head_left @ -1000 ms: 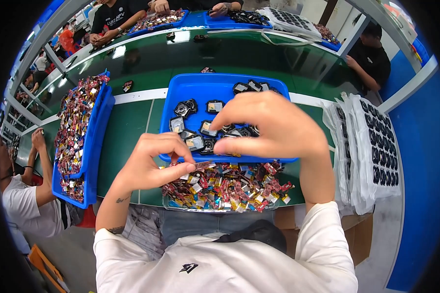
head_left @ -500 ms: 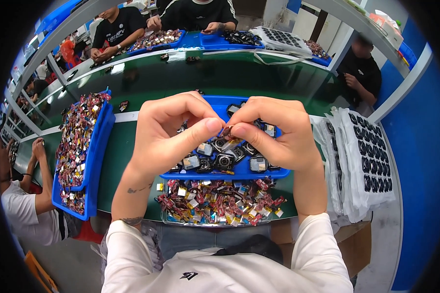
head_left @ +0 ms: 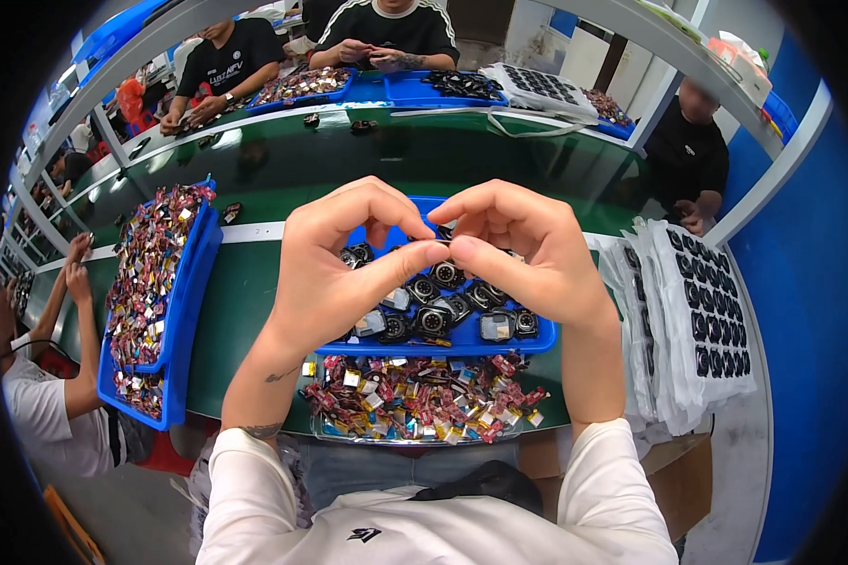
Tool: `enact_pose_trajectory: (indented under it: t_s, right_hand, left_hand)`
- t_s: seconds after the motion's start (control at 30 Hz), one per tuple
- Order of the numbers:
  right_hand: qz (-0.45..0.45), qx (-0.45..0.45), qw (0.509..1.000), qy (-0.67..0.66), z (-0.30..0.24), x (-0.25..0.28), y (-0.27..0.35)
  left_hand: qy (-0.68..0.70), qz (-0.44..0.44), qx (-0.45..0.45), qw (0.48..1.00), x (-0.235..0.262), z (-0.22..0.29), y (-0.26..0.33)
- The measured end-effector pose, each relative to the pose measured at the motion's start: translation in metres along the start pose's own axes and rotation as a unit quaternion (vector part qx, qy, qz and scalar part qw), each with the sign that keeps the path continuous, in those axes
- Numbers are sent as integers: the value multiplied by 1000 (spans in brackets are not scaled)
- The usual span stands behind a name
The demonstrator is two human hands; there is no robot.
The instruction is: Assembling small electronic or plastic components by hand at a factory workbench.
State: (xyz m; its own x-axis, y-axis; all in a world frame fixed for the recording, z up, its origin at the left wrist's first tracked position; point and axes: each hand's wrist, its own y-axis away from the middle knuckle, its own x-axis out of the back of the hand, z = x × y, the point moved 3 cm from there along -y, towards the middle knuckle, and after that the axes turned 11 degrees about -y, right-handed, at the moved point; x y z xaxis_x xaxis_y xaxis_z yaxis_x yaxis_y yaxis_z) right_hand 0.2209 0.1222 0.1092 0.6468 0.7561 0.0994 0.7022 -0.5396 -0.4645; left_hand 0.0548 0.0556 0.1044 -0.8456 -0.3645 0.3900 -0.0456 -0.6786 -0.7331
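My left hand (head_left: 344, 264) and my right hand (head_left: 532, 259) meet above a blue tray (head_left: 528, 345), thumbs and forefingers pinched toward each other. Between the fingertips is a small reddish-brown part (head_left: 442, 240), seen almost edge-on; the fingers hide most of it. Below them in the tray lie several black watch cases (head_left: 432, 322), some with a round sensor face up, some with a grey rectangular block. Nearer to me, a clear shallow tray (head_left: 386, 440) is heaped with small red flex-circuit pieces with silver and yellow battery cells (head_left: 424, 395).
A long blue bin (head_left: 196, 311) heaped with similar pieces stands on the left. White trays of black watch cases (head_left: 716, 311) are stacked at right. Co-workers sit across the green bench (head_left: 283, 169) and at both sides; a grey metal frame (head_left: 782, 184) rises around the bench.
My fingertips have turned the small part, so less of it shows now. My right fingers have lifted and spread slightly. Across the bench, a co-worker's hands have come together.
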Motion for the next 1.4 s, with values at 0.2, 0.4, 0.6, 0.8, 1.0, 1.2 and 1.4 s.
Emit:
enact_pose_trajectory:
  t_s: [0.2,0.4,0.6,0.8,1.0,1.2,1.4]
  right_hand:
    - [10,76,996,47,1,5,-2]
    - [40,229,953,194,-6,2,-3]
    - [54,240,949,196,-2,-2,-1]
    - [60,123,985,-106,10,4,-3]
    - [18,31,975,-220,10,-1,-2]
    - [36,57,984,-166,14,-3,0]
    - [36,-12,979,-199,18,0,-5]
  left_hand:
    - [104,-10,112,988,-5,-6,5]
    - [140,-78,169,972,-9,-2,3]
    - [-13,-62,118,991,-8,-4,3]
    - [-47,-12,62,997,-4,7,5]
    - [55,-19,74,996,-5,-1,7]
    - [141,-25,123,982,-10,-3,7]
    - [143,-70,85,983,-10,-14,2]
